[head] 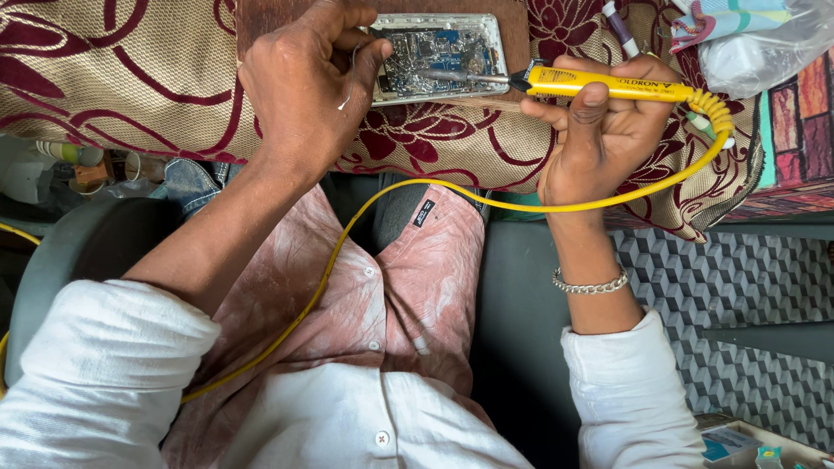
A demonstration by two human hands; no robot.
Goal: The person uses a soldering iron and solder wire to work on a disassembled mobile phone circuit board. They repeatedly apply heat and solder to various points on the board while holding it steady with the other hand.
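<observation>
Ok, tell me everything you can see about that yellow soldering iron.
The soldering iron has a slim yellow plastic handle with a black collar and a thin metal tip. It lies nearly level, tip pointing left onto the opened device's circuit board. The right hand grips its handle. A ribbed yellow strain relief at the rear leads into a yellow cord looping down across the lap.

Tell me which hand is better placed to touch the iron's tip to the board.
Right hand, probably: it grips the yellow soldering iron, tip already over the opened phone. The left hand pinches thin solder wire.
</observation>
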